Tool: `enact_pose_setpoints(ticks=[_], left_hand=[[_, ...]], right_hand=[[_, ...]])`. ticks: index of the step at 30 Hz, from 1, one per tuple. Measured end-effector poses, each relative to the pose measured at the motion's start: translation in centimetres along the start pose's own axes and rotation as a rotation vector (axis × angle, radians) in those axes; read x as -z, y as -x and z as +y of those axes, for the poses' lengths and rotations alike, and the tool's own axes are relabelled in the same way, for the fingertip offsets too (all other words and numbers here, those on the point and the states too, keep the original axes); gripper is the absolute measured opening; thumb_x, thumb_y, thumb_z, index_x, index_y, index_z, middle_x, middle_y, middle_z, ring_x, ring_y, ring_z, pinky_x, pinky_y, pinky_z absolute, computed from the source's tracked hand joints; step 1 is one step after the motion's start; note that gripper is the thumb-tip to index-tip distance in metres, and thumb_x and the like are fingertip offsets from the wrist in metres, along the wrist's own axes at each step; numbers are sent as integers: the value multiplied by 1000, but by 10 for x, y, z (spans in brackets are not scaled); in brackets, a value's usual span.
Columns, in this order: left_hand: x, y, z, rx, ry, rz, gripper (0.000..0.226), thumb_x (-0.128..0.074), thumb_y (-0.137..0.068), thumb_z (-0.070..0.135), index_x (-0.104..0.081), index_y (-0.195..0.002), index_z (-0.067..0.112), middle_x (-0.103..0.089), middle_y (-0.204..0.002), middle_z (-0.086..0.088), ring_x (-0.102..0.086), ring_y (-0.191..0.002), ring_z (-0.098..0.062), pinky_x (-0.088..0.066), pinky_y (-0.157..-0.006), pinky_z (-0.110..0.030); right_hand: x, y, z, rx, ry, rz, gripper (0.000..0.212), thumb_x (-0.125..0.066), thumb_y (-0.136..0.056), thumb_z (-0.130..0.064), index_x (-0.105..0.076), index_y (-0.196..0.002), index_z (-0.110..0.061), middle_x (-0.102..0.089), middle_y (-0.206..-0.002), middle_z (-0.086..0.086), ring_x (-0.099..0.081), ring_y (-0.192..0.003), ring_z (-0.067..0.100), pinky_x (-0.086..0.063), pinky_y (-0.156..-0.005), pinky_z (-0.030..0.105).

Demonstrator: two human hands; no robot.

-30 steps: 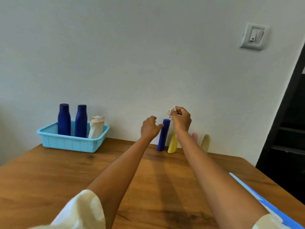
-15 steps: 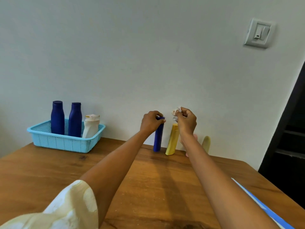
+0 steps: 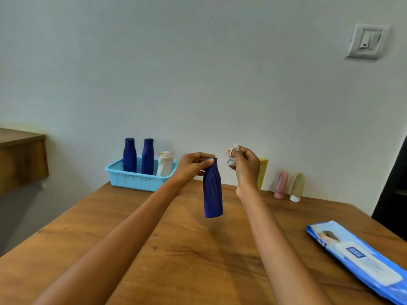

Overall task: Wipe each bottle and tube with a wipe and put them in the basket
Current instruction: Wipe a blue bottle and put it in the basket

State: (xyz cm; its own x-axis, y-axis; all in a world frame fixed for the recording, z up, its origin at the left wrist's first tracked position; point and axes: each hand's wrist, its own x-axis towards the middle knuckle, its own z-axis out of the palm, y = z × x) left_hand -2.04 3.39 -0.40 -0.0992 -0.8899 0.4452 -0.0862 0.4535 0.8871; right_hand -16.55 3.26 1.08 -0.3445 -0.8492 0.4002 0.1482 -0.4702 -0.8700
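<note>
My left hand (image 3: 193, 167) pinches the top of a dark blue tube (image 3: 212, 190) and holds it hanging above the wooden table (image 3: 180, 249). Just to its right, my right hand (image 3: 245, 166) grips a crumpled white wipe (image 3: 231, 154). The light blue basket (image 3: 132, 180) stands at the back left against the wall and holds two dark blue bottles (image 3: 129, 155) (image 3: 147, 156) and a white bottle (image 3: 165, 164). A yellow tube (image 3: 262, 172), partly hidden by my right hand, a pink tube (image 3: 281, 184) and an olive tube (image 3: 297, 187) stand along the wall.
A blue pack of wipes (image 3: 361, 258) lies on the table at the right front. A wooden shelf edge (image 3: 22, 155) juts in at the left. A dark doorway (image 3: 396, 183) borders the table on the right. A wall switch (image 3: 366, 41) sits high right.
My left hand took the blue tube by its top and lifted it off the table toward me. My right hand keeps the wipe. The view shifted left and down.
</note>
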Motion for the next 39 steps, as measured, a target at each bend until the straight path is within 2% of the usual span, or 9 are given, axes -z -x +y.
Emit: enact_pose_setpoints(ticks=[10,15,19,23,26,29,35,37,39], left_hand=[[14,21,-6,58,58,23,13,-60,-90,16,-64,-101,21,-69,-92,1,-68,-76,-4,-52,-61,-15],[17,19,-12,80,92,48,14,-62,-89,13,-65,-103,15,-70,-94,-3,-68,-78,-8,-54,-64,-18],[17,17,-14,87,119,92,19,-65,-87,12,-67,-106,7,-71,-92,-5,-69,-78,-9,-56,-65,-21],[18,14,-16,125,126,161,25,-67,-85,10,-66,-108,2,-69,-92,-11,-68,-75,-13,-57,-64,-21],[22,14,-20,163,155,184,24,-67,-85,11,-66,-107,3,-69,-93,-11,-68,-77,-15,-57,-60,-21],[24,14,-22,168,159,179,23,-67,-84,11,-66,-106,5,-68,-93,-10,-68,-80,-16,-57,-59,-21],[18,14,-18,116,124,169,19,-69,-83,10,-67,-102,5,-70,-83,-5,-69,-70,-9,-55,-58,-19],[20,13,-18,128,115,186,21,-69,-83,10,-67,-103,4,-69,-83,-5,-68,-70,-9,-53,-56,-17],[21,13,-20,153,117,204,22,-69,-83,11,-66,-104,4,-69,-84,-5,-68,-72,-11,-54,-55,-18]], right_hand=[[-4,34,20,-40,303,-88,18,-58,-90,-16,-61,-108,-19,-64,-106,-2,-61,-97,15,-53,-78,27],[-3,36,25,-5,375,-154,24,-67,-85,-20,-60,-108,-21,-62,-96,-8,-58,-84,3,-42,-58,9],[-9,43,30,154,494,-195,10,-69,-83,-22,-66,-92,-21,-66,-90,-7,-58,-78,0,-42,-60,7],[-6,53,44,357,628,-296,5,-68,-79,-23,-66,-75,-23,-61,-86,-9,-58,-79,3,-46,-68,16],[2,54,57,239,621,-293,15,-67,-78,-20,-63,-63,-20,-65,-79,-7,-61,-75,7,-52,-70,32],[4,48,58,182,616,-248,13,-65,-83,-19,-65,-71,-24,-66,-85,-5,-62,-78,9,-53,-70,30],[-3,54,47,397,540,-270,6,-68,-84,-21,-71,-88,-22,-66,-89,-8,-59,-80,-4,-41,-70,5],[1,56,51,392,549,-327,1,-69,-83,-25,-70,-84,-25,-67,-86,-11,-61,-81,-4,-45,-69,6],[9,53,56,270,562,-353,3,-70,-82,-27,-67,-80,-27,-68,-83,-12,-63,-79,2,-53,-69,20]])
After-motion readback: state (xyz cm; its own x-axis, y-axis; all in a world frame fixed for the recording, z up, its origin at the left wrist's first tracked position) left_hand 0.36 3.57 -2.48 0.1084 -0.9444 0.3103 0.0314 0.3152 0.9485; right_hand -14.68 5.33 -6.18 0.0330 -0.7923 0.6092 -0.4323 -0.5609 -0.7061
